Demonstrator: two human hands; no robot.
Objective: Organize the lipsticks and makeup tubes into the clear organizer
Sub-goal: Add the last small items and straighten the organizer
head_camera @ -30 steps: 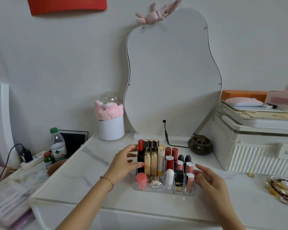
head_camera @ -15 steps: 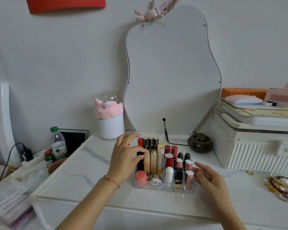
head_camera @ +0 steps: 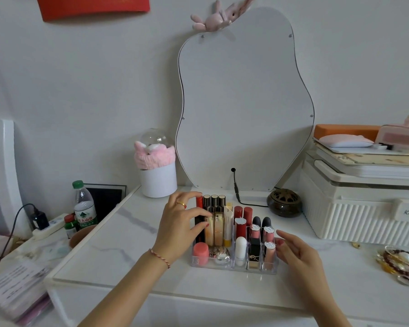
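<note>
Change: Since a second before, the left hand [head_camera: 180, 228] had climbed from the near left corner to the tall tubes at the back left; the right hand [head_camera: 295, 253] had barely shifted.
Right hand: fingers loosely spread, resting against the right wall of the organizer [head_camera: 234, 269], holding nothing.
Organizer: stood at the middle of the table [head_camera: 128, 244], near its front edge, apparently full; a pink pot [head_camera: 200, 252] sat in the front left cell.
Left hand: thumb and fingers pinched round the red tube [head_camera: 199, 204] in the back left corner, beside the gold cases [head_camera: 214, 230].
Advice: likely a final straightening; steady the tray, press each tube straight down, avoid tipping neighbours.
Beyond: mirror [head_camera: 243, 102] leaned on the wall.
</note>
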